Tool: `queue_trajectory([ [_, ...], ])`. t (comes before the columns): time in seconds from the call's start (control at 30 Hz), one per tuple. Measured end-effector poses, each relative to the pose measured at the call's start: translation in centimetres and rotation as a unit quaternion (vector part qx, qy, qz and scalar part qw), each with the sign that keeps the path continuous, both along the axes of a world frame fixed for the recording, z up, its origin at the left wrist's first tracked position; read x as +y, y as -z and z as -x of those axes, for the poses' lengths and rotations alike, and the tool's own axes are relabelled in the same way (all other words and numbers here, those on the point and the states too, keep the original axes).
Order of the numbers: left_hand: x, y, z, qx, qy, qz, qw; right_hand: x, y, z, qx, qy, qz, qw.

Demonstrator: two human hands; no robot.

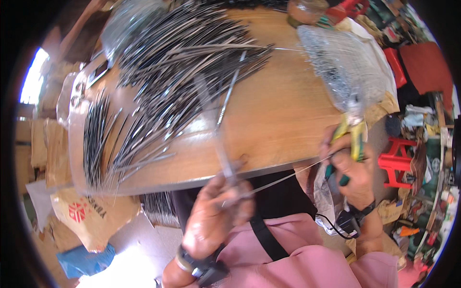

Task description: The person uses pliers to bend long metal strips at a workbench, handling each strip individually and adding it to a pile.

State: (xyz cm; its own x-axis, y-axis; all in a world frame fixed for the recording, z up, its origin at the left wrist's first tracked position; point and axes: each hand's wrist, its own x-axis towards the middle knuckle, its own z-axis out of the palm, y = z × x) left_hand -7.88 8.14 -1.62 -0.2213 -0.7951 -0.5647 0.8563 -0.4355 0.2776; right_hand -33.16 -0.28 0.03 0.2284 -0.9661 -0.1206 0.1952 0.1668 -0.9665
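My left hand (218,211) is closed, near the table's front edge, on a long pale strip (216,139) that is smeared by motion and stands up over the tabletop. My right hand (353,168) grips pliers (356,139) with yellow-and-green handles, their head pointing away from me and blurred. A thin wire-like strand (293,178) runs taut between the two hands. Beyond them, a large heap of thin dark, shiny strips (177,62) covers the left and far part of the wooden table (283,105). One lighter strip (231,91) lies apart at the heap's right side.
A clear plastic bag of thin pieces (331,62) lies at the far right of the table. A smaller bunch of strips (96,139) is at the left edge. Red stools (397,161) stand to the right; a brown paper bag (96,216) and a blue bag (86,260) lie lower left.
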Motion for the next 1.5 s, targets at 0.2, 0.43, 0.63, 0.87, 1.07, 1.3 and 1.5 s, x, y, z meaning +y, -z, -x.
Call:
queue_trajectory([
  [0.2, 0.4, 0.4, -0.2, 0.014, 0.047, 0.066, 0.997, -0.3, -2.0, 1.6, 0.087, 0.007, 0.128, 0.988],
  [0.43, 1.2, 1.5, -0.3, -0.229, 0.074, 0.053, 0.969, -0.6, -2.0, 1.6, 0.191, -0.05, 0.199, 0.96],
  [0.63, 1.0, 1.1, 0.1, -0.33, 0.145, 0.079, 0.929, -0.7, -2.1, 1.6, 0.329, -0.106, 0.285, 0.894],
  [0.87, 0.5, 1.7, -0.3, -0.336, 0.27, 0.087, 0.898, -1.9, -1.0, -2.4, 0.444, -0.222, 0.437, 0.75],
  [1.07, 1.0, 1.9, -1.0, -0.351, 0.304, 0.078, 0.882, -1.9, 0.8, -3.5, 0.431, -0.289, 0.421, 0.744],
  [1.3, -1.0, 1.6, -3.7, -0.347, 0.295, 0.205, 0.866, -1.1, 0.4, -3.5, 0.405, -0.263, 0.41, 0.774],
  [1.5, -1.8, 0.9, -2.4, -0.22, 0.306, 0.073, 0.923, -0.2, -0.2, -4.0, 0.367, -0.253, 0.433, 0.783],
])
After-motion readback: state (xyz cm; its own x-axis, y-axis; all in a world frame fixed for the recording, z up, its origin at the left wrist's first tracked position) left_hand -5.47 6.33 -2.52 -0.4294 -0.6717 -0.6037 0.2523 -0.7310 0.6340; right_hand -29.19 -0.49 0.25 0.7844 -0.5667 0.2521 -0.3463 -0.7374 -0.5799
